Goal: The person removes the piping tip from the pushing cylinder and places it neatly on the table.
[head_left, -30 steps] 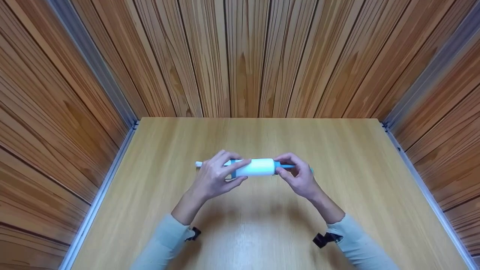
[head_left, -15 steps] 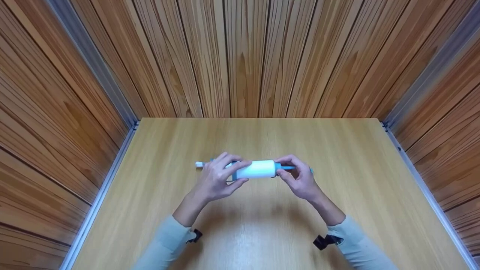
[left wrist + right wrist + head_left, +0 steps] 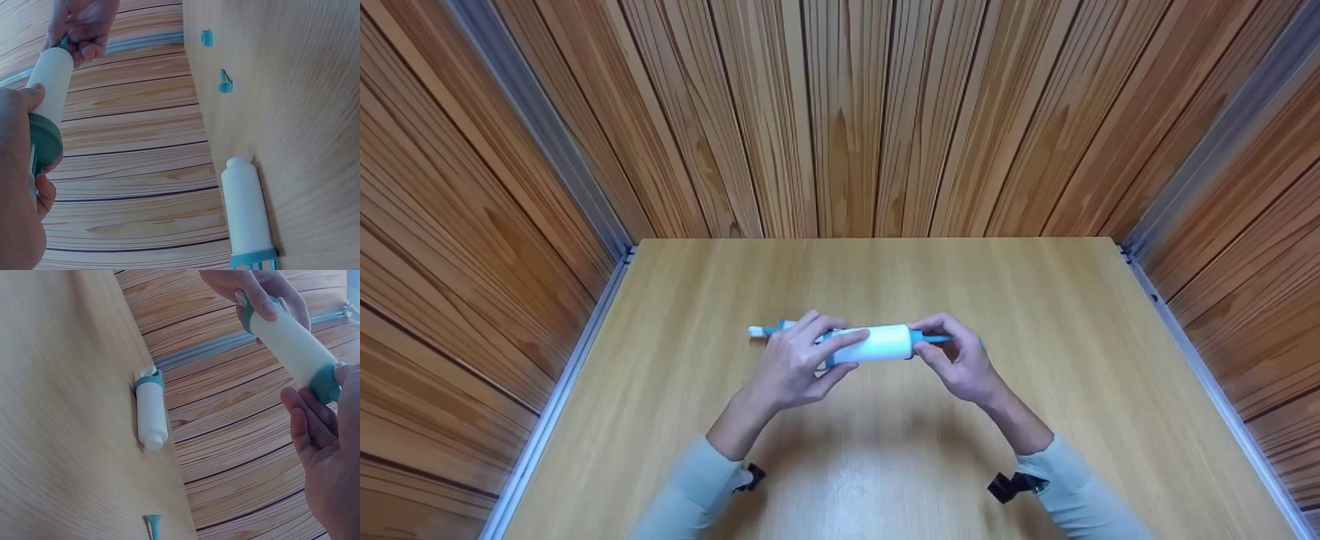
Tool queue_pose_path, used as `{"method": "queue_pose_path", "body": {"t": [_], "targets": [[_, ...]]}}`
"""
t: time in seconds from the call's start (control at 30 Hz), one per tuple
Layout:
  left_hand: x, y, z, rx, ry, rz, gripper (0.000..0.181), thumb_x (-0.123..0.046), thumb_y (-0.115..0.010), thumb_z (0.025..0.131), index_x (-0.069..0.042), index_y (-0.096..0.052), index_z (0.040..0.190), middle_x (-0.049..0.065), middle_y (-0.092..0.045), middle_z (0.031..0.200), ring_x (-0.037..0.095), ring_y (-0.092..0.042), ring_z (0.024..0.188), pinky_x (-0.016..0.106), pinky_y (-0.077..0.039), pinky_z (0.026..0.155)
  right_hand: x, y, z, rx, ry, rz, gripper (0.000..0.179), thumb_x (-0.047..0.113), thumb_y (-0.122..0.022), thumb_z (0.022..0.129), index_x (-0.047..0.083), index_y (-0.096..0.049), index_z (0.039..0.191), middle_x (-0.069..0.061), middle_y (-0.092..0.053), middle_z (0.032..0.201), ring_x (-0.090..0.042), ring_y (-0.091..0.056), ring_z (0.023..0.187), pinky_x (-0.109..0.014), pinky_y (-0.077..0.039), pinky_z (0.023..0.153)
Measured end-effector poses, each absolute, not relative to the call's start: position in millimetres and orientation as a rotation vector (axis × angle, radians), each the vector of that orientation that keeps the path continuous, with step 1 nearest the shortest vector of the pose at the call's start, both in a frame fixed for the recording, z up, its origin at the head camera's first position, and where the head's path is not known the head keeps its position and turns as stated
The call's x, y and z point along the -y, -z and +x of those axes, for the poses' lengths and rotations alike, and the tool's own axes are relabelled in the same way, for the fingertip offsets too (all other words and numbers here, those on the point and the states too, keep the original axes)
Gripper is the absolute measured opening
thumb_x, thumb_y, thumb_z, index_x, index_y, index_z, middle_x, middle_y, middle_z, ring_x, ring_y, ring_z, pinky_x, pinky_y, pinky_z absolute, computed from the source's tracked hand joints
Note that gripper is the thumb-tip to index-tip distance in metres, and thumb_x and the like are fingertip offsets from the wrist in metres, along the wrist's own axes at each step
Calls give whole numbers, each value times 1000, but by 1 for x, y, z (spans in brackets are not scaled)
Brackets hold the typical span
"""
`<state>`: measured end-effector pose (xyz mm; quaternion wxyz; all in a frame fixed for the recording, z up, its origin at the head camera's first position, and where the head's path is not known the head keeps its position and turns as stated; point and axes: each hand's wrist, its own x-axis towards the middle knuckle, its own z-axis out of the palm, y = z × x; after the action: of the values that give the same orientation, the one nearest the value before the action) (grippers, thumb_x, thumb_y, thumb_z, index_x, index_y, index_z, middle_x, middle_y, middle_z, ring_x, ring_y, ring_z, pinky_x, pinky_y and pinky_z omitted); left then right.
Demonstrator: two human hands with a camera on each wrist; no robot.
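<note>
A white tube (image 3: 886,343) is being held aloft, lying nearly level between left hand (image 3: 793,364) and right hand (image 3: 967,367); its slender teal nozzle (image 3: 919,338) is pointing to the person's right, its teal collar (image 3: 46,138) circling the left end.

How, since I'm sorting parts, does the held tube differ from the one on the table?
The held tube has a teal nozzle at one end; the lying tube shows a bare white neck. The held tube is in the left hand, with the right hand at its nozzle; the lying tube rests on the table. Both have white bodies and teal collars.
</note>
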<state>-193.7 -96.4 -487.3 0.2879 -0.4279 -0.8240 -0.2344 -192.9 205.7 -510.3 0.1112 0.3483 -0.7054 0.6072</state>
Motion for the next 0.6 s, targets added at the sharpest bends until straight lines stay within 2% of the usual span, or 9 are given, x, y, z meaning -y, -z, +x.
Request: {"method": "queue_pose_path", "body": {"t": [0.27, 0.47, 0.6], "targets": [[97, 488, -193, 2192, 677, -1133, 47, -33, -90, 96, -20, -77, 140, 8, -81, 127, 24, -76, 104, 32, -68, 82, -206, 509, -194, 2015, -1710, 1122, 40, -28, -66, 91, -16, -62, 129, -24, -68, 120, -3, -70, 115, -18, -63, 103], [99, 488, -193, 2201, 678, -1142, 49, -32, -90, 96, -21, -76, 142, 8, -79, 128, 24, -75, 107, 34, -69, 84, -205, 510, -195, 2022, -1709, 1133, 42, -28, -67, 91, -16, -60, 130, -24, -67, 122, -2, -70, 117, -19, -63, 104], [102, 488, -192, 2214, 668, -1144, 50, -33, -90, 97, -22, -76, 143, 7, -79, 129, 24, -76, 107, 34, -69, 86, -205, 511, -195, 2061, -1730, 1108, 39, -24, -66, 94, -15, -60, 132, -16, -69, 126, -3, -71, 117, -20, -63, 103]]}}
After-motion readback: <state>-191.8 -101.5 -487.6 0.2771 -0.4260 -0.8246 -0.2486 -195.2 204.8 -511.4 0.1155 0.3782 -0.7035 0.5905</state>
